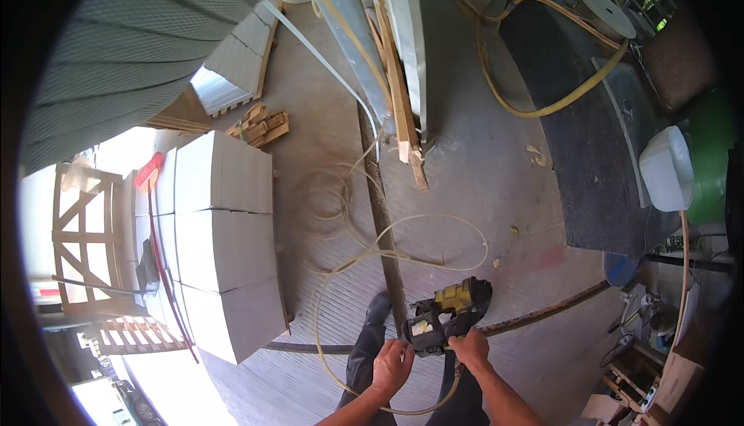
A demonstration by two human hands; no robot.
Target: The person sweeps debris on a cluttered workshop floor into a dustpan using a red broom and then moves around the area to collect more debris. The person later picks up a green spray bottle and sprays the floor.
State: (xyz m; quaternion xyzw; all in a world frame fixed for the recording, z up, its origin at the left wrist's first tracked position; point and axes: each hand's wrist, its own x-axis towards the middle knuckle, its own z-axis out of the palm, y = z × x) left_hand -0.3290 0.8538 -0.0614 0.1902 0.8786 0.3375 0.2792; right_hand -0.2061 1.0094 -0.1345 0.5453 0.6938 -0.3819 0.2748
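A yellow and black nail gun (449, 306) is held in front of my legs, low in the head view. My right hand (470, 347) is wrapped round its handle. Closed fingers of my left hand (393, 365) rest at the near left edge of its black magazine; part of this contact is hidden. A pale air hose (391, 254) lies in loops on the floor ahead. Its end runs round under my left wrist and up to the nail gun's handle, near my right hand.
White block stacks (225, 252) stand at left, with a red-headed broom (149, 170) against them. Wood scraps (260, 125) lie behind. Upright boards (399, 77) lean ahead. A dark slab (558, 132), yellow hose (535, 112) and white jug (666, 169) are at right. A channel (380, 194) crosses the floor.
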